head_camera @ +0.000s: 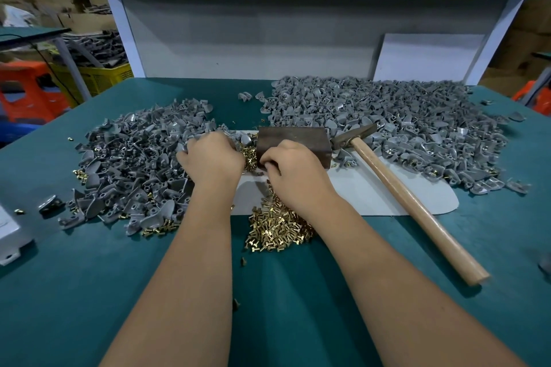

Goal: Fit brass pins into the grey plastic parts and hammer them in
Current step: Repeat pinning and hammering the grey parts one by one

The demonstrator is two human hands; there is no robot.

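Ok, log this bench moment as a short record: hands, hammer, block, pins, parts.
left hand: at the edge of the left grey parts pile, fingers curled, contents hidden
right hand: against the near face of the dark block, fingers curled, contents hidden
hammer: lying unheld, right of the block
brass pins: loose heap between the forearms
right grey parts pile: larger, behind the hammer

Two heaps of grey plastic parts, one on the left [131, 170] and a larger one on the right [396, 125], one pile of brass pins [277, 226], one hammer [402, 188], one dark block [293, 140] and two hands are counted on the surface [89, 292].
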